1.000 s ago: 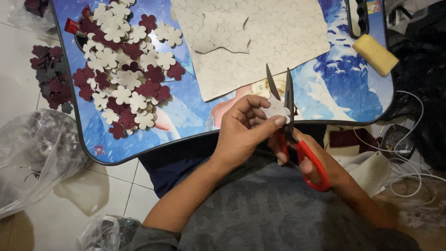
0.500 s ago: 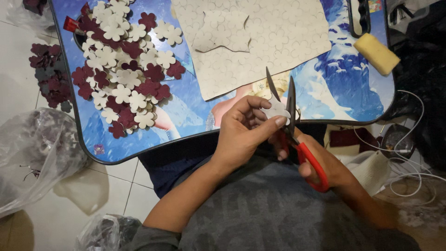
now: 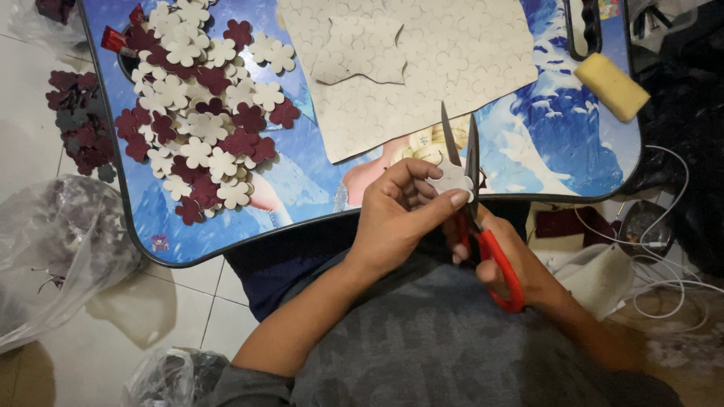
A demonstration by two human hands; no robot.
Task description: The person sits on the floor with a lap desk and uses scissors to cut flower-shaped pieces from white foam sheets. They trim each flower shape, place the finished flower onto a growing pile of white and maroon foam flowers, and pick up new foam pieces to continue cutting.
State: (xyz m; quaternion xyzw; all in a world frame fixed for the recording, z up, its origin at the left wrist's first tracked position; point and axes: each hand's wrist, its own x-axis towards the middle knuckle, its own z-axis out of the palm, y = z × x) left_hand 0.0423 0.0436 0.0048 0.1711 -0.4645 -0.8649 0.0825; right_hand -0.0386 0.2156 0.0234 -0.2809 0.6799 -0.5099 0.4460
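My left hand (image 3: 400, 215) pinches a small cream flower-shaped cutout (image 3: 450, 179) between thumb and fingers, just over the near edge of the blue lap table (image 3: 317, 181). My right hand (image 3: 509, 260) grips red-handled scissors (image 3: 483, 226), whose blades stand apart and point away from me, with the cutout between them. A cream sheet (image 3: 422, 68) marked with flower outlines lies on the table beyond the blades. A pile of cream and maroon flower cutouts (image 3: 200, 105) covers the table's left part.
A yellow sponge block (image 3: 612, 87) rests at the table's right corner. More maroon flowers (image 3: 79, 124) lie on the tiled floor at left, near a clear plastic bag (image 3: 53, 249). White cables (image 3: 671, 264) and cloth lie at right.
The hands, scissors and cutout have barely shifted; the cutout has turned slightly between the blades.
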